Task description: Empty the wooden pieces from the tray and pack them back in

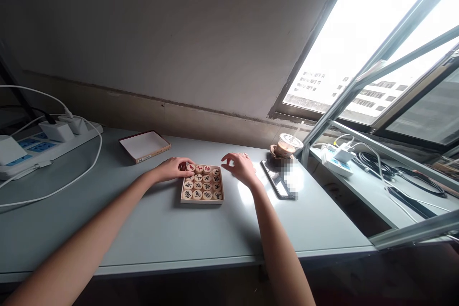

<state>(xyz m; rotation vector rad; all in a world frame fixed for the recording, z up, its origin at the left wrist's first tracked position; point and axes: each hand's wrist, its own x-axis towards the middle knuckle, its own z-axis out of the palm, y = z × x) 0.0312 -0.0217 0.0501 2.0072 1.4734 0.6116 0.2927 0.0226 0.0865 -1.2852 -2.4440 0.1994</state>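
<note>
A shallow box (202, 202) holds rows of round wooden xiangqi pieces, mostly with black characters and a few red ones in the far row. My left hand (174, 169) is at the box's far left corner, its thumb and fingers curled around a red-marked xiangqi piece (191, 168); the fingers partly cover the pieces there. Just right of the box, my right hand (239, 167) hovers with thumb and fingers apart and nothing visible between them. Behind it, partly hidden, a few more xiangqi pieces (245, 155) lie on the table.
The box lid (145, 145) lies upturned at the back left of the grey table (172, 239). At right are a phone (275, 180) and an iced drink cup (288, 144) in a holder. A power strip (53, 146) with white cables stands left. Metal frame bars (322, 124) rise at right.
</note>
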